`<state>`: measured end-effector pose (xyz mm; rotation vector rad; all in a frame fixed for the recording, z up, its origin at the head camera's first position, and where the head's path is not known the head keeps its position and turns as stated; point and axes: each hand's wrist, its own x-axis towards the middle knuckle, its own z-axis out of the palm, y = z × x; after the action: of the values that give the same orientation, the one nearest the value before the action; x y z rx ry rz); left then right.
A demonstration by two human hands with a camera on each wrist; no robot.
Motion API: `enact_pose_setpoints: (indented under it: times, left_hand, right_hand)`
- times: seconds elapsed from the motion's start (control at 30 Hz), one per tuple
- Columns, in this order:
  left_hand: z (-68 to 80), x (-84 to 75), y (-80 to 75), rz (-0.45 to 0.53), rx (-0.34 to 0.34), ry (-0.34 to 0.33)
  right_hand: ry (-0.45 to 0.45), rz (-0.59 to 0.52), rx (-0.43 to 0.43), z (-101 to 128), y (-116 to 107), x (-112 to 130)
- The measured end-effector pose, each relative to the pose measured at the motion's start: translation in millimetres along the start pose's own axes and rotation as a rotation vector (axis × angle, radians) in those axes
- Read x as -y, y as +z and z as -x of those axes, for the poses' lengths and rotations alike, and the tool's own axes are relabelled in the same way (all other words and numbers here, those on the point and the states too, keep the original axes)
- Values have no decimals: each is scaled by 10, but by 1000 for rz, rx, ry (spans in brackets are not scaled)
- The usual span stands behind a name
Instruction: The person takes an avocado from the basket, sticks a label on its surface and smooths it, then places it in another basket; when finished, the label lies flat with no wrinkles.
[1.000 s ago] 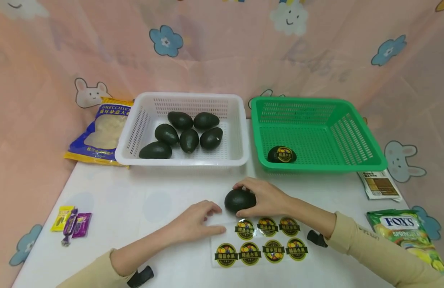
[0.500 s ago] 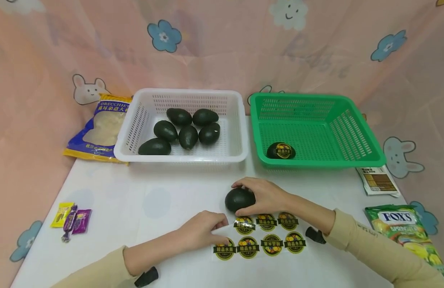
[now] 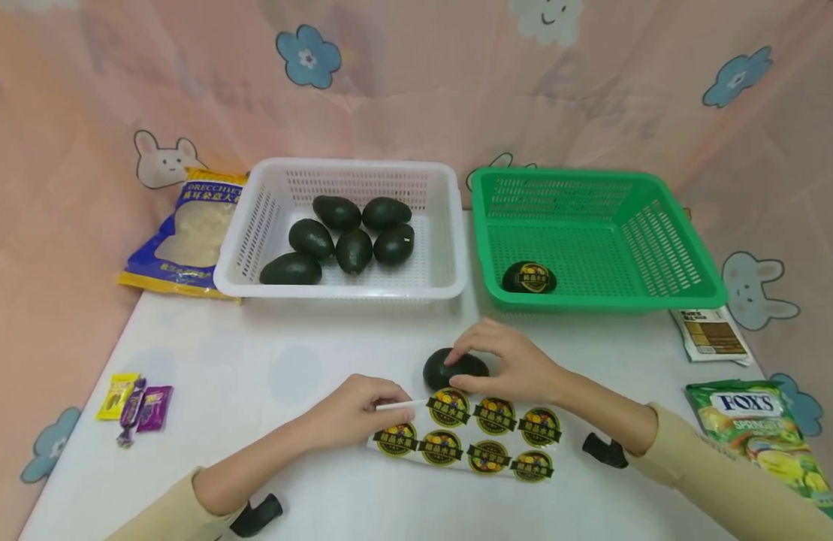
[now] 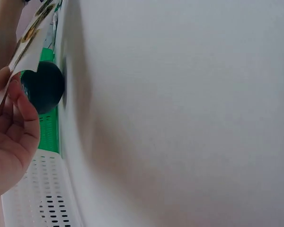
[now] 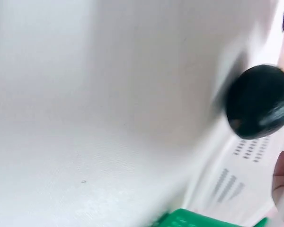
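My left hand pinches the left edge of a clear sheet of round black-and-gold stickers between thumb and fingers. In the left wrist view the sheet is raised off the table at a slant. Behind it, a dark green avocado lies on the white tabletop. My right hand hovers beside and over that avocado, fingers loosely bent. In the right wrist view a gap shows between the avocado and the fingers.
A white basket with several avocados stands behind. To its right a green basket holds one stickered avocado. A pasta bag leans at the left, small candies lie near the left edge, and a candy bag lies right.
My left hand has taken hold of the sticker sheet's left edge and lifted it, shifting it left. My right hand has loosened from the avocado, which has turned slightly.
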<state>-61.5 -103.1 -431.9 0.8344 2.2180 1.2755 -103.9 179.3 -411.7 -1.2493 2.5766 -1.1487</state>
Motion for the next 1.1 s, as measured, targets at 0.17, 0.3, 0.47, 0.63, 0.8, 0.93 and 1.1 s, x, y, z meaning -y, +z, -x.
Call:
enact_pose_setpoints:
  times: [0.17, 0.3, 0.47, 0.63, 0.8, 0.93, 1.1]
  left_hand:
    - [18, -59, -32, 14, -62, 3]
    - [11, -56, -4, 26, -75, -4]
    - [7, -35, 63, -30, -50, -22]
    - [48, -59, 145, -292, -40, -36]
    - [37, -166, 160, -428, -160, -26]
    - [-100, -268, 104, -136, -285, -19]
    - [-254, -298, 85, 73, -289, -60]
  right_hand:
    - [-90, 81, -51, 106, 19, 102]
    - [-130, 78, -121, 159, 56, 120]
    - [-90, -78, -155, 192, 39, 115]
    - [153, -272, -104, 233, -17, 96]
    - [299, -344, -39, 243, -36, 84]
    - [289, -337, -11, 223, -19, 105]
    - [249, -307, -5, 204, 25, 128]
